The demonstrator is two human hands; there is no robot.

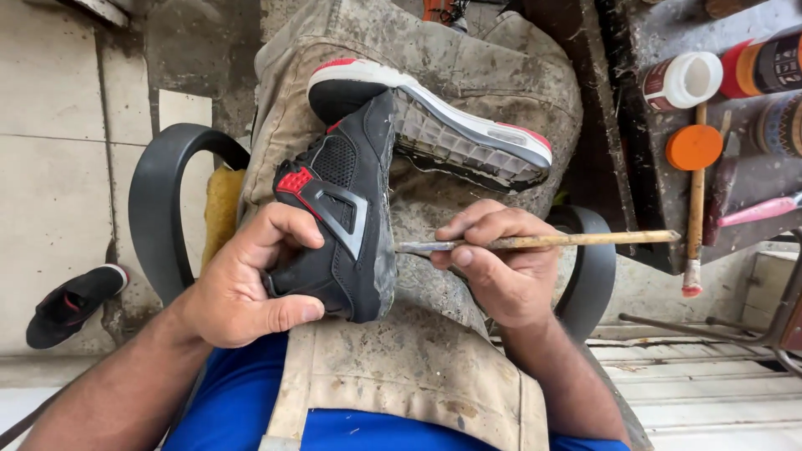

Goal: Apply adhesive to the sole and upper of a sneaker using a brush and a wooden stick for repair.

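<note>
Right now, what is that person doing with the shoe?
A person sits with a dirty apron over their lap. The left hand holds a black and red sneaker on its side, its sole peeled away from the upper. The right hand holds a thin brush with its tip against the shoe's bottom edge. Another black shoe lies on the floor, and jars stand on a bench to the right.

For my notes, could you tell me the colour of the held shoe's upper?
Black with red accents, seen in the head view.

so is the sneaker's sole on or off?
Partly off: the sole gapes away from the black sneaker upper, attached only near the toe.
</note>
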